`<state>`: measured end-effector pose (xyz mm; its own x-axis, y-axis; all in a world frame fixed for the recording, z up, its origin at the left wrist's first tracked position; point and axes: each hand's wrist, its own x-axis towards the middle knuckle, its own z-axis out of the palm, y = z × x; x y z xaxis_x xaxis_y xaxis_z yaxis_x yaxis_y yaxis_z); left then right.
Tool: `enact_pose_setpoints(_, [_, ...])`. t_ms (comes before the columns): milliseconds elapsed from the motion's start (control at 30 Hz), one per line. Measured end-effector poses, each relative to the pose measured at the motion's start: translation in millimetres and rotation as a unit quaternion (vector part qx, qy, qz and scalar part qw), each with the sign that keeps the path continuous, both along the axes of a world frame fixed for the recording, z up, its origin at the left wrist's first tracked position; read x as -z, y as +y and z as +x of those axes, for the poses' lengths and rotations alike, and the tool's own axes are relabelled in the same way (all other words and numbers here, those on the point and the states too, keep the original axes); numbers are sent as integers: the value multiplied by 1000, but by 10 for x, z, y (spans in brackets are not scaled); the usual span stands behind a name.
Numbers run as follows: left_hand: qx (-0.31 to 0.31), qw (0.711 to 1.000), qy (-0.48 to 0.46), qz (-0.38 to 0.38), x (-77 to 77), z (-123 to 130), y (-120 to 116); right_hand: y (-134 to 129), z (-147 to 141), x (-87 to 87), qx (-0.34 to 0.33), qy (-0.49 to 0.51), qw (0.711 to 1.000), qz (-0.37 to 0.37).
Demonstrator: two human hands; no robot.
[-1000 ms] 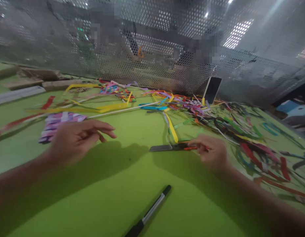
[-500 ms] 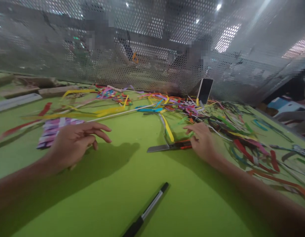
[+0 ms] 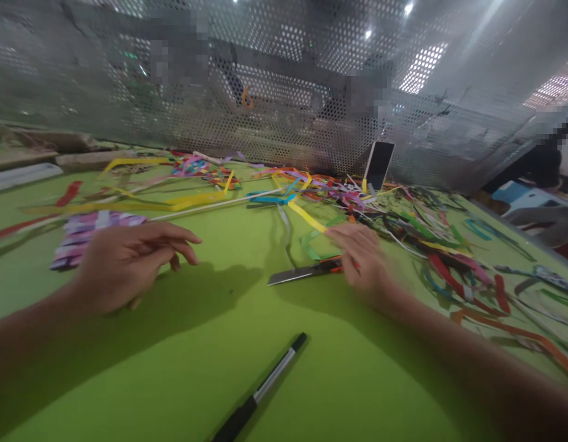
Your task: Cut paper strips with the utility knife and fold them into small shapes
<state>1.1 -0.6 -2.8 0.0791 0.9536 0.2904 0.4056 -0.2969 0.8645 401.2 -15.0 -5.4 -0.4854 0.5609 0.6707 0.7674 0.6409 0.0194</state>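
Up comes the end of the yellow strip (image 3: 307, 218), twelve o'clock from the scissors (image 3: 307, 272); my right hand (image 3: 363, 255) looks pinched narrow on it, probably lifting it clear. Nine o'clock, my left hand (image 3: 132, 255) hovers, fingers loosely parted, unloaded.

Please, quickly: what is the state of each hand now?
Left hand: open, fingers loosely bent, nothing seen held.
Right hand: fingers at the yellow strip; blurred, so whether the grip is closed cannot be told.
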Motion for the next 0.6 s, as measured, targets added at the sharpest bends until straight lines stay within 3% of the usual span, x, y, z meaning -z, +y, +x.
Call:
enact_pose_setpoints(133, [5, 999, 38, 20, 8, -8, -68, -45, -16, -60, 7, 62, 995, 80])
enact_pose_setpoints(200, [46, 991, 84, 92, 35, -44, -47, -62, -33, -96, -3, 77, 991, 111])
enact_pose_setpoints(300, [105, 944, 158, 268, 80, -59, 22, -75, -65, -125, -37, 95, 984, 146])
enact_pose_setpoints(367, [109, 906, 187, 363, 106, -12, 79, -82, -88, -124, -60, 93, 982, 154])
enact_pose_setpoints(467, [109, 867, 258, 412, 131, 139, 209, -95, -118, -116, -88, 80, 978, 170])
enact_pose_setpoints(600, [149, 834, 342, 407, 145, 383, 480, -106, -120, -146, -102, 76, 975, 184])
